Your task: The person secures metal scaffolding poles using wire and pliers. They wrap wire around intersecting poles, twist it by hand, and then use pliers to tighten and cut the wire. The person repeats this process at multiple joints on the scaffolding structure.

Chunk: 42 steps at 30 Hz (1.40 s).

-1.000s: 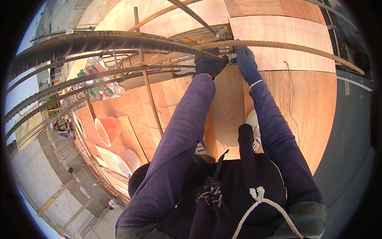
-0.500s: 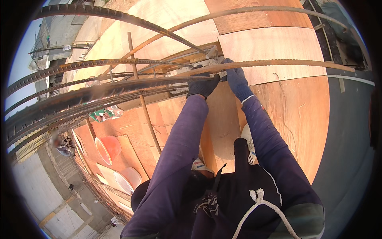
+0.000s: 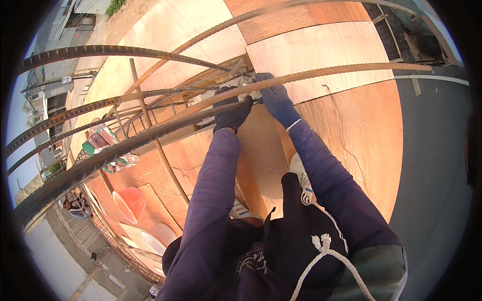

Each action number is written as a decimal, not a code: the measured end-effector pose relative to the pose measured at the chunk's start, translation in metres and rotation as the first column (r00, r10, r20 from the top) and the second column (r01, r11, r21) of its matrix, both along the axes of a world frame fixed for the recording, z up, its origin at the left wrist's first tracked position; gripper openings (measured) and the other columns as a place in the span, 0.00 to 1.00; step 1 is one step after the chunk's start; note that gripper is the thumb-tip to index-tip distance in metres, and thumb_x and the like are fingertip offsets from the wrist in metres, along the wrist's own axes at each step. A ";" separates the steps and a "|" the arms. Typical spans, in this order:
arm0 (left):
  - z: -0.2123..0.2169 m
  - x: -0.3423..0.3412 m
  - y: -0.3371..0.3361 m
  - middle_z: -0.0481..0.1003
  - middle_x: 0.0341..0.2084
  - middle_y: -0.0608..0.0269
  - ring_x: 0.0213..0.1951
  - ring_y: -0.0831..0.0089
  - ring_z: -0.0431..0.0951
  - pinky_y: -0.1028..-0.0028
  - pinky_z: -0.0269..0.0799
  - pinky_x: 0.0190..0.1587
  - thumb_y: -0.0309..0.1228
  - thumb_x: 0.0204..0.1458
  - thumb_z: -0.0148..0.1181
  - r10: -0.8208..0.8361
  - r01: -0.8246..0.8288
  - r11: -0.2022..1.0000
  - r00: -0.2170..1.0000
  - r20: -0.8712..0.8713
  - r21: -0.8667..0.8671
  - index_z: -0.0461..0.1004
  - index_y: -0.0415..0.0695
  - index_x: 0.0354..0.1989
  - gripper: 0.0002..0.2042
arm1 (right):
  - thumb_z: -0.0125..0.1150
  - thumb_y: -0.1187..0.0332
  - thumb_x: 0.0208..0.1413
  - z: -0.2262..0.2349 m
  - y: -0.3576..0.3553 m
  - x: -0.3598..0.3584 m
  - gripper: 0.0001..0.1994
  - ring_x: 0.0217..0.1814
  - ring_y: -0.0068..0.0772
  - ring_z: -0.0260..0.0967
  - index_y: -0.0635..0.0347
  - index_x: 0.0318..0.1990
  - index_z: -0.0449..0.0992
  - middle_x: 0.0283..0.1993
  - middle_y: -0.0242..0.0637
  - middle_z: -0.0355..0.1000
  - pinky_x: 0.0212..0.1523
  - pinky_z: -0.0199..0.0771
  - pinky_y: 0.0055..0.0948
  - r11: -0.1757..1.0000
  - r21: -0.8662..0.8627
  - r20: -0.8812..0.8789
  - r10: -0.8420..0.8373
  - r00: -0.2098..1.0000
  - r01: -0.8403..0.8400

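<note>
My left hand (image 3: 232, 114), in a dark glove, is closed at a gap in the plywood deck, among upright steel rebars. A dark ribbed rebar (image 3: 125, 145) crosses in front of it; whether the fingers grip this bar I cannot tell. My right hand (image 3: 275, 102), in a blue knitted glove, sits close beside it with curled fingers. Something small and dark shows between the hands, too little to name. Rough grey concrete (image 3: 244, 80) lies in the gap just beyond them. A rusty rebar (image 3: 321, 75) passes across above both hands.
Plywood sheets (image 3: 346, 125) surround the gap. More rebars (image 3: 125, 51) reach in from the left. A patterned cloth bundle (image 3: 103, 145) hangs by the bars. Two round reddish containers (image 3: 131, 203) stand at lower left. A dark grey surface (image 3: 427, 150) borders the deck at right.
The view has shifted, so the deck, bars and hands sit further left and the rebars look more spread apart. Both hands stay together at the gap.
</note>
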State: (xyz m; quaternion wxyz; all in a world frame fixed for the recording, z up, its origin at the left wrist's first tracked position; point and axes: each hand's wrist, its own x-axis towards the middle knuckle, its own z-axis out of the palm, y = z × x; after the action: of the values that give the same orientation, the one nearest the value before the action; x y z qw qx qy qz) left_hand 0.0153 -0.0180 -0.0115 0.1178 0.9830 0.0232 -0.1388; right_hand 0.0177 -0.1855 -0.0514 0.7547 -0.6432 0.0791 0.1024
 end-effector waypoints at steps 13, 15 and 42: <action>-0.027 -0.013 0.001 0.72 0.53 0.43 0.59 0.44 0.71 0.46 0.65 0.65 0.45 0.51 0.68 -0.006 0.064 0.988 0.928 0.373 -0.144 0.71 0.40 0.60 0.31 | 0.72 0.62 0.60 0.075 -0.190 -0.139 0.22 0.50 0.47 0.78 0.62 0.56 0.75 0.46 0.46 0.78 0.49 0.78 0.43 0.266 -0.947 0.165 -0.084 0.983 0.181; -0.030 -0.018 0.001 0.71 0.57 0.41 0.63 0.42 0.69 0.46 0.63 0.68 0.45 0.52 0.68 -0.006 0.069 0.989 0.900 0.436 -0.127 0.70 0.39 0.63 0.33 | 0.71 0.58 0.62 0.067 -0.201 -0.154 0.22 0.47 0.44 0.79 0.61 0.56 0.75 0.44 0.45 0.79 0.47 0.79 0.41 0.534 -0.839 -0.252 -0.208 0.945 -0.106; 0.276 -0.220 0.210 0.82 0.39 0.61 0.42 0.76 0.80 0.74 0.76 0.46 0.27 0.66 0.61 0.126 -0.470 0.553 0.864 -0.488 -0.688 0.79 0.37 0.53 0.11 | 0.56 0.61 0.66 0.164 0.014 -0.124 0.13 0.34 0.57 0.76 0.59 0.34 0.78 0.31 0.50 0.77 0.37 0.75 0.51 0.439 -0.675 0.113 0.856 0.505 -0.593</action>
State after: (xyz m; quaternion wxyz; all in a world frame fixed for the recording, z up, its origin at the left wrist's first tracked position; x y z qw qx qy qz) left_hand -0.2052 0.1917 0.2640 0.5533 0.7617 0.1524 -0.3008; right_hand -0.1065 -0.1716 0.1130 0.4027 -0.8031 -0.3612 0.2496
